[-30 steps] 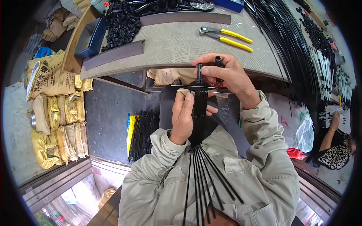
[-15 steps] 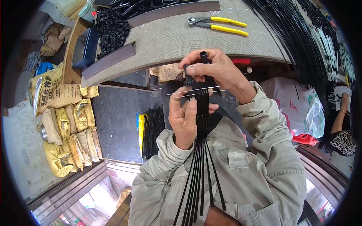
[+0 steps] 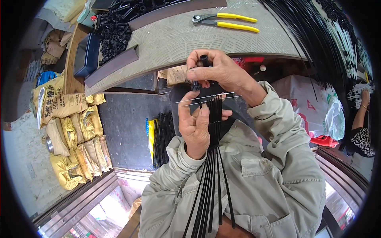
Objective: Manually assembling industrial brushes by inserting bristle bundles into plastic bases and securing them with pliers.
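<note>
In the middle of the head view my left hand [image 3: 194,129] is closed round several thin black rods [image 3: 214,123]. The rods hang down in front of my jacket, their lower ends fanned out. Two thin whitish sticks [image 3: 206,98] lie across the rods near their tops. Just beyond, my right hand [image 3: 222,71] pinches a black plastic tubular fitting [image 3: 195,85] between thumb and fingers, its lower end close above my left forefinger. A second black tubular piece [image 3: 204,59] pokes up from the same hand, its round opening showing.
On the workbench [image 3: 166,43] lie yellow-handled pincers [image 3: 226,22] and a heap of black fittings [image 3: 115,41] beside a dark blue box [image 3: 87,53]. Long black rods [image 3: 305,35] drape over the right side. Sacks [image 3: 81,146] line the left wall. A co-worker's arm [image 3: 363,107] shows far right.
My right hand and its fittings have moved slightly left, and a small gap shows between the pinched fitting and the sticks. The whole view has shifted a little. My left hand keeps its hold.
</note>
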`<state>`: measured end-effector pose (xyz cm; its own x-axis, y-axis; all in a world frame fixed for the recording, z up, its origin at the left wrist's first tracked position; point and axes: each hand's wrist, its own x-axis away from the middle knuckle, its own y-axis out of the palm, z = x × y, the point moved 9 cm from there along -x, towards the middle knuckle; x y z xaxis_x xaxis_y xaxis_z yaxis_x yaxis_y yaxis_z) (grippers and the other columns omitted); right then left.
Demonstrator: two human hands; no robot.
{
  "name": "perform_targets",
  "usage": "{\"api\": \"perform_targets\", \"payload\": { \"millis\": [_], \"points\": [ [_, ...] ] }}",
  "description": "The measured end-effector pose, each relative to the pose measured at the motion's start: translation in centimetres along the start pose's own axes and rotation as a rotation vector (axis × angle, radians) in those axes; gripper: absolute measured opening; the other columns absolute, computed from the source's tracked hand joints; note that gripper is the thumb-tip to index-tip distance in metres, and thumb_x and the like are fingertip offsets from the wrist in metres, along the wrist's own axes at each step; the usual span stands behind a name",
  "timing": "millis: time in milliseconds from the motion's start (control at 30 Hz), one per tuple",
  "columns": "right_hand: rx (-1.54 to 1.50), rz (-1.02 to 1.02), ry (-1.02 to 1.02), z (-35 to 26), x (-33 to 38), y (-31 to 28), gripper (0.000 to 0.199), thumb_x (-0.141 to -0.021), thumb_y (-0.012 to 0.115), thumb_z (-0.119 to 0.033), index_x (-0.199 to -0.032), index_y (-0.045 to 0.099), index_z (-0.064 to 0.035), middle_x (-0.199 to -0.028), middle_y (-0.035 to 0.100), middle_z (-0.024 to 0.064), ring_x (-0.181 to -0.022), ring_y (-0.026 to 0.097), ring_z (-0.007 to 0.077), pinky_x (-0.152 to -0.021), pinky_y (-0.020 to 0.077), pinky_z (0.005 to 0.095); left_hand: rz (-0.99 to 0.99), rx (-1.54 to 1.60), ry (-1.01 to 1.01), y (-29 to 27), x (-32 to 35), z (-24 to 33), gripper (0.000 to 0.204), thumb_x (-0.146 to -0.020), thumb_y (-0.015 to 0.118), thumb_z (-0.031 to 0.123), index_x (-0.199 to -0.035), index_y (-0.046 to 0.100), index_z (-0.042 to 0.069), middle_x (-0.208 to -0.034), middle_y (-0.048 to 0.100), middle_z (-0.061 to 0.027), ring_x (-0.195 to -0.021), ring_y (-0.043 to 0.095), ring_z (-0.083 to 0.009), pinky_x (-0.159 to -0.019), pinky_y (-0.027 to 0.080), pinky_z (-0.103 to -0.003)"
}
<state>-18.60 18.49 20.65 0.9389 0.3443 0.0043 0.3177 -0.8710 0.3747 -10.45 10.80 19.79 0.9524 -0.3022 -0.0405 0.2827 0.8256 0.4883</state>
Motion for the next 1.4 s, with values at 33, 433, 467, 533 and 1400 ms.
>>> {"api": "perform_targets", "payload": {
  "millis": [33, 433, 467, 533, 1400],
  "points": [
    [0.000, 0.001, 0.001, 0.1, 0.0, 0.1, 0.018, -0.074, 0.068, -0.016, -0.079, 0.054, -0.0058, -0.067, 0.054, -0.0016, -0.051, 0.046, 0.0024, -0.045, 0.0368, 0.0149, 0.001, 0.001, -0.001, 0.0, 0.0, 0.0, 0.036, -0.093, 0.040, 0.014, -0.122, 0.022, 0.000, -0.108, 0.054, -0.0284, -0.081, 0.063, -0.0292, -0.069, 0.053, -0.032],
    [0.041, -0.036, 0.037, 0.4, 0.0, 1.0, 0.019, -0.075, 0.067, -0.019, -0.075, 0.052, -0.0076, -0.063, 0.048, -0.0059, -0.046, 0.042, 0.0004, -0.040, 0.0311, 0.0137, 0.034, -0.023, -0.020, -0.6, -0.3, -0.2, 0.030, -0.093, 0.040, 0.013, -0.115, 0.023, 0.002, -0.104, 0.055, -0.0275, -0.077, 0.064, -0.0284, -0.066, 0.053, -0.031],
    [0.074, -0.039, 0.030, 0.1, 0.0, 1.1, 0.019, -0.074, 0.068, -0.018, -0.074, 0.052, -0.0075, -0.063, 0.048, -0.0060, -0.048, 0.042, 0.0004, -0.043, 0.0314, 0.0143, 0.044, -0.017, -0.022, -0.6, -0.4, -0.2, 0.028, -0.093, 0.040, 0.013, -0.113, 0.024, 0.002, -0.102, 0.056, -0.0269, -0.076, 0.064, -0.0280, -0.066, 0.053, -0.031],
    [0.107, -0.043, 0.025, 0.1, 0.1, 1.0, 0.019, -0.074, 0.068, -0.018, -0.072, 0.052, -0.0074, -0.063, 0.047, -0.0061, -0.051, 0.042, 0.0004, -0.045, 0.0318, 0.0150, 0.057, -0.011, -0.023, -0.7, -0.6, -0.2, 0.026, -0.093, 0.040, 0.013, -0.111, 0.025, 0.002, -0.100, 0.057, -0.0264, -0.075, 0.064, -0.0277, -0.065, 0.053, -0.031],
    [-0.165, 0.501, -0.095, 2.6, 5.4, -0.5, 0.019, -0.084, 0.056, -0.009, -0.097, 0.059, 0.0041, -0.063, 0.054, 0.0017, -0.048, 0.042, 0.0044, -0.047, 0.0391, 0.0197, 0.267, -0.072, 0.174, -3.5, -0.8, 1.6, 0.025, -0.091, 0.044, 0.008, -0.113, 0.036, 0.000, -0.096, 0.055, -0.0128, -0.080, 0.059, -0.0174, -0.073, 0.050, -0.029]
  ]
}}
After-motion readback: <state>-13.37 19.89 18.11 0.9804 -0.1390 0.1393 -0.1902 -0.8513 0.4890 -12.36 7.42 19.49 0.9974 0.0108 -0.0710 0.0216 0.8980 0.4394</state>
